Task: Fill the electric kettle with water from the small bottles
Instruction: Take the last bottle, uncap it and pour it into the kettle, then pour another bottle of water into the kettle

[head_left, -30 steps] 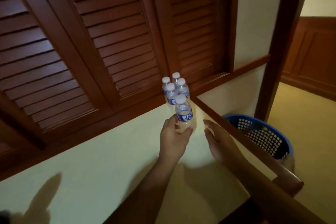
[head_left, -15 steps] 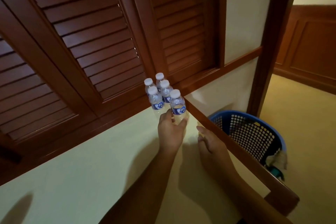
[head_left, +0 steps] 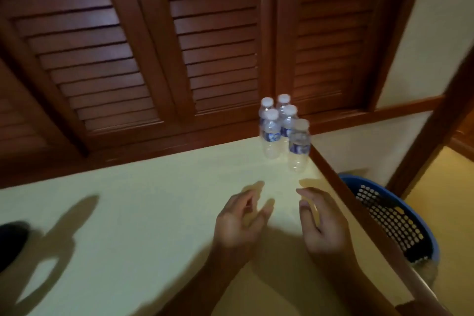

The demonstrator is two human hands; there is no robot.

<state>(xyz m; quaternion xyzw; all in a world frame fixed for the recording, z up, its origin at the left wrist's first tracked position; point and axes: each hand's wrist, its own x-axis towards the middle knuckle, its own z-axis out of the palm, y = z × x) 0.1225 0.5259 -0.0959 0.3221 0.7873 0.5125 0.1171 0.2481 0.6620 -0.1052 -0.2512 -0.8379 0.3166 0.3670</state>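
Note:
Several small clear water bottles with white caps and blue labels stand clustered at the far right corner of the pale yellow table. The nearest bottle stands upright beside the table's right edge, a little apart from the bottle cluster. My left hand hovers over the table below the bottles, fingers relaxed, holding nothing. My right hand is beside it, also empty with loosely curled fingers. A dark rounded shape at the left edge casts a handle-like shadow; I cannot tell what it is.
Dark wooden louvred shutters rise behind the table. A wooden rail runs along the table's right edge. A blue perforated basket sits on the floor to the right, below the rail.
My left hand has let go of the nearest bottle, which now stands on the table. Both hands have drawn back toward me. The camera has turned left.

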